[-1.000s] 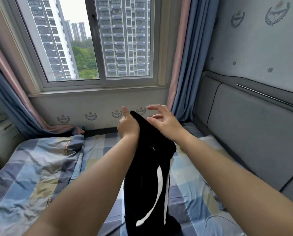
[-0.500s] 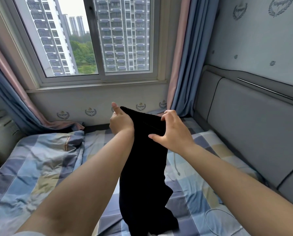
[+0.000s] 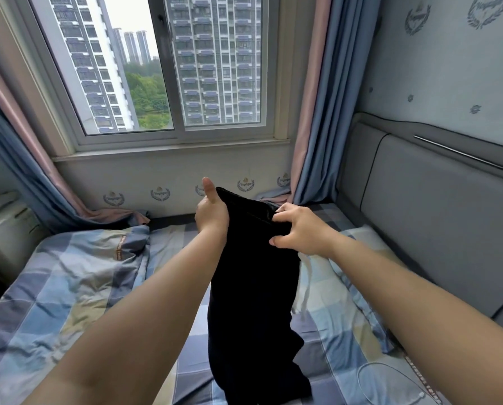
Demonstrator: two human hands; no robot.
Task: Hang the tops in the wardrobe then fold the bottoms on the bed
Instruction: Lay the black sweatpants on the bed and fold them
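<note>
- Nearest you, the lower end of the black trousers (image 3: 253, 331) trails onto the checked bedsheet (image 3: 69, 302), bunched in a loose heap between your forearms; a thin white cable (image 3: 390, 372) lies on the sheet just to the right of it.
- Higher up, you hold the trousers by their top edge above the bed. Your left hand (image 3: 211, 213) grips one end of that edge, thumb sticking up. Your right hand (image 3: 300, 232) pinches the other end, fingers curled over the top and thumb underneath.
- A pale drawstring (image 3: 305, 285) hangs beside the cloth, under your right wrist.
- This looks like the folding half of the task: a bottom is in hand and not yet laid flat.
- Next, you probably need to pull your hands apart to stretch the top edge straight, then lower the trousers onto the open sheet with the legs lined up.
- Further off sit the rumpled quilt (image 3: 98, 252), the pillow (image 3: 361, 238) by the grey headboard (image 3: 437, 211), then the curtains and window (image 3: 171, 68).
</note>
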